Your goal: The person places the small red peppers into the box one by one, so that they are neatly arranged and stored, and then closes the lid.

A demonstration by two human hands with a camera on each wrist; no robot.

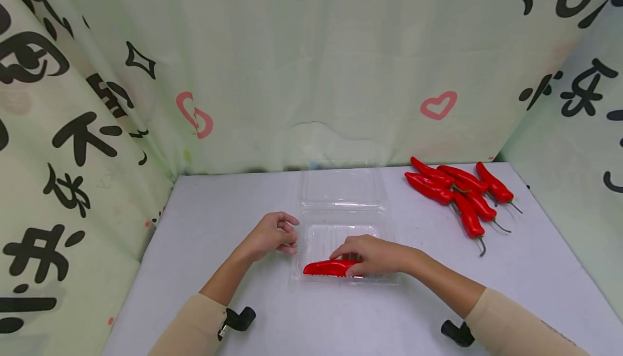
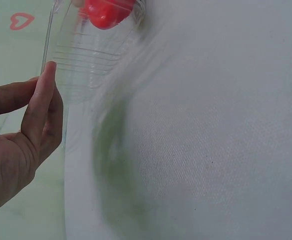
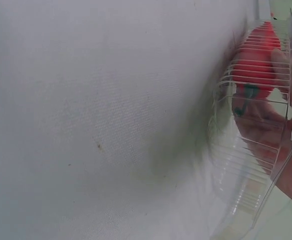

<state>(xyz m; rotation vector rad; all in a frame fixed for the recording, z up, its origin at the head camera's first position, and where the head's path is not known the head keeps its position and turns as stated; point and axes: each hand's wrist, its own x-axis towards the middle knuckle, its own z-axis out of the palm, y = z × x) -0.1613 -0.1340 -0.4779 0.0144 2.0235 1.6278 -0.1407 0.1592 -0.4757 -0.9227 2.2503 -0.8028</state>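
A clear plastic container (image 1: 317,235) lies on the table with its lid raised at the back. Inside, along the front wall, is a red pepper (image 1: 322,268), also visible through the plastic in the left wrist view (image 2: 106,14) and right wrist view (image 3: 255,62). My right hand (image 1: 377,254) grips this pepper from above, thumb in front and fingers behind. Beside the container's left rim, my left hand (image 1: 273,232) has loosely bent fingers; in the left wrist view its fingertips (image 2: 50,70) are at the plastic edge, and contact is unclear.
Several red peppers (image 1: 468,218) with green stems lie in a loose pile on the right of the white-covered table (image 1: 233,193). A pale printed curtain (image 1: 360,74) hangs behind and at both sides. Black devices are strapped near both wrists.
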